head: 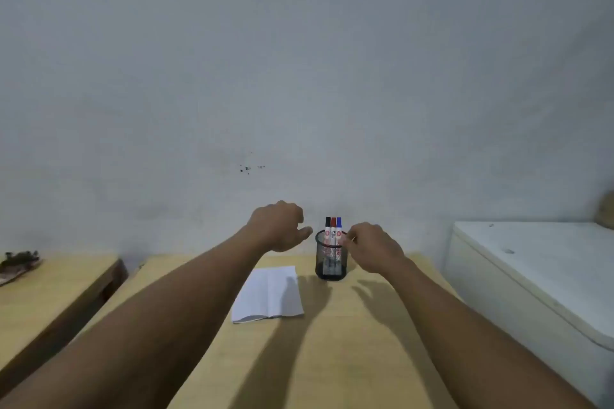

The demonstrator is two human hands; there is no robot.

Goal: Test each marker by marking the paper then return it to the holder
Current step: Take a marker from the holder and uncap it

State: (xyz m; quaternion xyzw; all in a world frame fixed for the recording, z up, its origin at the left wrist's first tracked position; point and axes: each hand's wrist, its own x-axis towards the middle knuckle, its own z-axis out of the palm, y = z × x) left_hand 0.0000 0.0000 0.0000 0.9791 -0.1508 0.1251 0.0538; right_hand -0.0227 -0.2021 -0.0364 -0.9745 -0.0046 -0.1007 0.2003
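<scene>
A: Reaching for the holder [330, 256] now, we have both hands up at it. Where do we stand?

B: Nothing is tested yet, by our reading. The paper [269, 294] looks blank and lies on the desk [332, 359] at about eight o'clock from the holder, just beside it. All three markers stand upright in the mesh, caps up: black [328, 226], red [333, 226], blue [339, 226].

A: And our hands?

B: Our right hand [375, 247] sits at three o'clock of the holder, fingers curled loosely toward the rim and holding nothing. Whether a fingertip touches the mesh we cannot tell. Our left hand [279, 226] hovers at ten o'clock, apart from the holder, half curled with the thumb out toward it, also empty.

A: So how do we make the first pull clean?

B: The caps are packed side by side, so we pinch only one, probably the blue since it is nearest our right hand, and lift it straight up toward twelve o'clock. A slanted pull could drag its neighbours or tip the light holder. We can steady the rim with our left hand while the right draws. Then we uncap over the paper, not over the desk.
</scene>
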